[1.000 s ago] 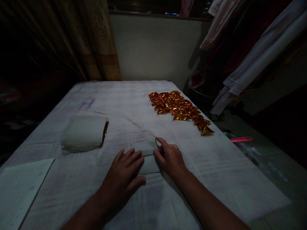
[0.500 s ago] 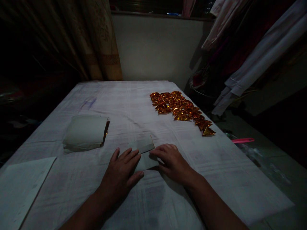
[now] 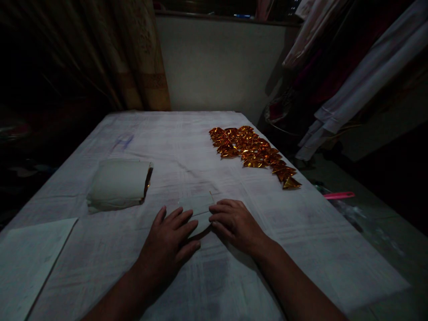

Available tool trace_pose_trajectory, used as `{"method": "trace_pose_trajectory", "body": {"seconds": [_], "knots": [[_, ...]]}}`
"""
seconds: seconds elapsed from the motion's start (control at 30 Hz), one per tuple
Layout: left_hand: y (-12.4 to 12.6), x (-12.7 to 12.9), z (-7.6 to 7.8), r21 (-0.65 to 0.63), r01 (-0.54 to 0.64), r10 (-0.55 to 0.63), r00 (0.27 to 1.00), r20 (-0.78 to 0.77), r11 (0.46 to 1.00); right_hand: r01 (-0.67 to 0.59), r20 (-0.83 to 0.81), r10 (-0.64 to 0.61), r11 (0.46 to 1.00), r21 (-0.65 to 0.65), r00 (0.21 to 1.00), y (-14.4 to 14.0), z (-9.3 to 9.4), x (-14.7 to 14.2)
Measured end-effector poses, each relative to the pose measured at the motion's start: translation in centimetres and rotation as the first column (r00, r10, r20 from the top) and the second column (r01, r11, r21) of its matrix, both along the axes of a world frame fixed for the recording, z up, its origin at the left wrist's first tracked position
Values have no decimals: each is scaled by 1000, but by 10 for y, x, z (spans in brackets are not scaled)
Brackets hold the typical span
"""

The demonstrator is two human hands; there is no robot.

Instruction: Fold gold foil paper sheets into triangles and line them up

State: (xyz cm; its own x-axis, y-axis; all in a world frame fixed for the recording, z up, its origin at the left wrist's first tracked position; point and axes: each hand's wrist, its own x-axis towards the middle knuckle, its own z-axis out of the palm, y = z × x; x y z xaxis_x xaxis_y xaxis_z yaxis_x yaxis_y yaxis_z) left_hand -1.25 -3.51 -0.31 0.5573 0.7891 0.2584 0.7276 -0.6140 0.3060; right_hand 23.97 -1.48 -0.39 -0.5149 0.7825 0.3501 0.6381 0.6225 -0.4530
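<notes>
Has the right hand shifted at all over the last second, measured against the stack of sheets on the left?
Yes. The right hand has drawn slightly back toward the person, its raised index finger now lying flat on the small sheet; the stack has not moved.

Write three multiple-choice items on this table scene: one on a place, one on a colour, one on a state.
1. Where does the stack of pale sheets lie?
A. left of the hands
B. right of the hands
C. on the floor

2. What colour are the folded foil pieces?
A. blue
B. gold-orange
C. green

3. How is the small paper held?
A. lifted in the air
B. crumpled in a fist
C. pressed flat on the table

Key: 1 A, it sits left of the left hand; 2 B, they shine gold-orange; 3 C, left and right hand lie on it.
</notes>
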Motion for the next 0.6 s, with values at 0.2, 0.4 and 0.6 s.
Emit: {"method": "trace_pose_trajectory", "body": {"seconds": [0.2, 0.4, 0.6], "knots": [[5, -3, 10, -98, -96, 108, 987, 121, 991, 111, -106, -123, 988, -112, 987, 7, -7, -5], [13, 2, 7, -98, -227, 240, 957, 161, 969, 285, -74, -299, 946, -156, 951, 11, -5, -18], [12, 2, 0, 100, -161, 150, 982, 116, 982, 343, 26, -343, 929, -136, 939, 14, -4, -24]]}}
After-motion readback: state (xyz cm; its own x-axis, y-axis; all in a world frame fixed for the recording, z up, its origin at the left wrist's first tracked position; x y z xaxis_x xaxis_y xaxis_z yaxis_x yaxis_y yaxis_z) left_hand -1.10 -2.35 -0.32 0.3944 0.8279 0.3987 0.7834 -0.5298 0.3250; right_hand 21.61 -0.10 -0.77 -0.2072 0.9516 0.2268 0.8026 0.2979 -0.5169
